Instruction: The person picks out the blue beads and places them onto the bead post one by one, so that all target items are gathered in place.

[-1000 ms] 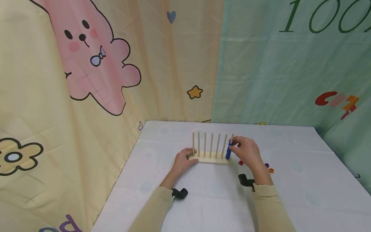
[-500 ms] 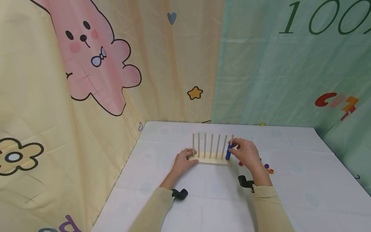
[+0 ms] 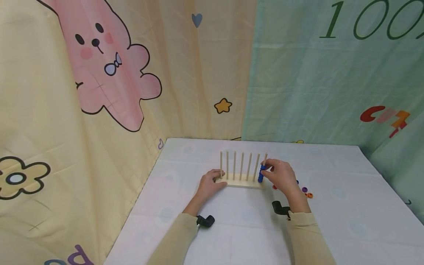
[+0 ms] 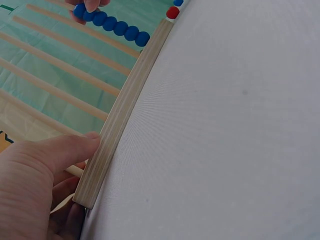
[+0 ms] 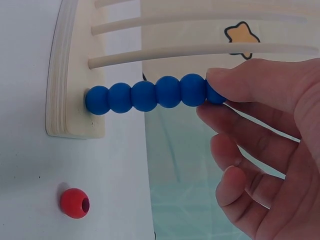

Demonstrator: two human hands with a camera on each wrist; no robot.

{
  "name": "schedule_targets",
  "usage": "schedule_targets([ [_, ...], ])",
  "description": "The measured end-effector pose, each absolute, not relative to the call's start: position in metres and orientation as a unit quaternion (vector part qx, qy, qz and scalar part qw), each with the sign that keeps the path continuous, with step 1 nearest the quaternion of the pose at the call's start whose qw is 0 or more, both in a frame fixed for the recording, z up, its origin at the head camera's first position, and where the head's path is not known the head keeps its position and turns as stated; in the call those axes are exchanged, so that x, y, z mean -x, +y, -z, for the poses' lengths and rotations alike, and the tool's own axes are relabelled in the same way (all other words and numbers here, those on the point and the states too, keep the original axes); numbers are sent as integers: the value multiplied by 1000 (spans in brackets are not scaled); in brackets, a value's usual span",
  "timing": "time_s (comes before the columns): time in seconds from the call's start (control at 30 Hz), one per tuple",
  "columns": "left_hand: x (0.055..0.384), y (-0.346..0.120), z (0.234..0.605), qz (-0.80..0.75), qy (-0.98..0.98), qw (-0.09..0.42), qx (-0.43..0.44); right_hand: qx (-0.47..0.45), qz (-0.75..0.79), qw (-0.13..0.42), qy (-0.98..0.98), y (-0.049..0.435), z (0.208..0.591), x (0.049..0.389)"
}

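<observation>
A wooden peg stand with several upright pegs has a pale base (image 3: 245, 183) on the white table. My left hand (image 3: 210, 182) grips the base's left end, thumb (image 4: 75, 150) along its front edge and fingers behind. On the rightmost peg sits a stack of blue beads (image 5: 145, 96), reaching from the base upward. With thumb and index finger, my right hand (image 3: 281, 173) pinches the topmost blue bead (image 5: 216, 94), right against the bead below it. The other fingers of that hand are curled loosely. The remaining pegs (image 3: 234, 164) carry no beads.
A loose red bead (image 5: 75, 203) lies on the table just right of the base. Farther right, near my right wrist, are a purple bead (image 3: 304, 190), an orange bead (image 3: 310, 195) and a blue bead (image 3: 297, 182). Printed curtains (image 3: 198, 73) hang behind the table.
My right hand has come down slightly along the rightmost peg, and the loose blue bead now shows beside its wrist. My left hand keeps its place on the base.
</observation>
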State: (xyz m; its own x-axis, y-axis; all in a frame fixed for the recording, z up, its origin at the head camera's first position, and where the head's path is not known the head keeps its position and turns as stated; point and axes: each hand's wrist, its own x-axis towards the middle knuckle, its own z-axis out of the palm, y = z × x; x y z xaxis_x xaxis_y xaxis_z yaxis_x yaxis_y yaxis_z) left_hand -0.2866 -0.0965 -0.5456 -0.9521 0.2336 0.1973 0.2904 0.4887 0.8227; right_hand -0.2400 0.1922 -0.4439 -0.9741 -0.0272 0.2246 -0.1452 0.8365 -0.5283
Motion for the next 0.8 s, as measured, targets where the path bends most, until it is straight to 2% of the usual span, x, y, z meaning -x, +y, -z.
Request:
schedule_targets([
  [0.27, 286, -96, 544, 484, -860, 28, 157, -37, -274, 94, -956, 195, 442, 238],
  [0.8, 287, -97, 546, 479, -861, 37, 164, -60, -252, 128, -957, 207, 435, 225],
])
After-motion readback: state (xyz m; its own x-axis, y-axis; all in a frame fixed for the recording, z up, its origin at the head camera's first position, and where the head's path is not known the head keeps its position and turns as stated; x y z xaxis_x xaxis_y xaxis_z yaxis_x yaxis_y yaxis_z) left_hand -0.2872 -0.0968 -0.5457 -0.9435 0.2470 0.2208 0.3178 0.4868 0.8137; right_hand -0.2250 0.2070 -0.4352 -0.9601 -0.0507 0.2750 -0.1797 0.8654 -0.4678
